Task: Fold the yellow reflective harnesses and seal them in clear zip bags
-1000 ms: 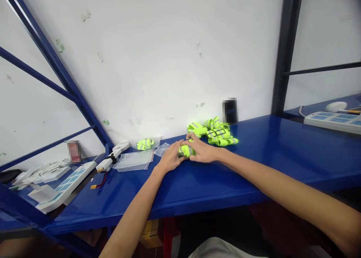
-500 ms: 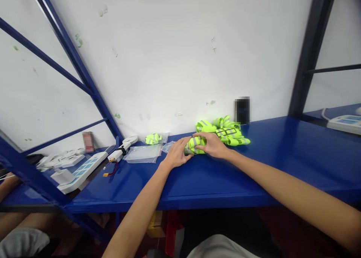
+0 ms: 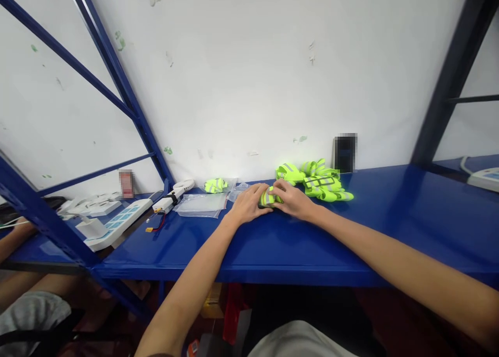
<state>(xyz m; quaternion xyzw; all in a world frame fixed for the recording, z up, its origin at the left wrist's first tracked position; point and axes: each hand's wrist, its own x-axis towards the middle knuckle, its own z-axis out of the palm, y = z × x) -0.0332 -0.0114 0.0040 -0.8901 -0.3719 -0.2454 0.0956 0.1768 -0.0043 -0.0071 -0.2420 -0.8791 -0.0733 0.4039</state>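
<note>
On the blue shelf (image 3: pixel 273 248) my left hand (image 3: pixel 249 207) and my right hand (image 3: pixel 293 201) close together around a small folded neon-yellow reflective band (image 3: pixel 270 197), which shows only between the fingers. Both hands press on it from either side. Just behind my right hand lies a pile of several similar neon-yellow bands (image 3: pixel 315 180). Left of my left hand sit clear zip bags (image 3: pixel 200 205), and one packed bag holding a yellow band (image 3: pixel 217 185) lies near the wall.
A small white hand fan (image 3: pixel 173 196) with a wired connector lies left of the bags. White power strips (image 3: pixel 113 226) sit further left, another (image 3: pixel 483 177) at far right. A dark object (image 3: pixel 345 153) leans on the wall. Another person's arm (image 3: pixel 15 232) shows at the left edge.
The view has swung a little left and down. My hands have stayed on the band, the right hand closing further over it so less yellow shows.
</note>
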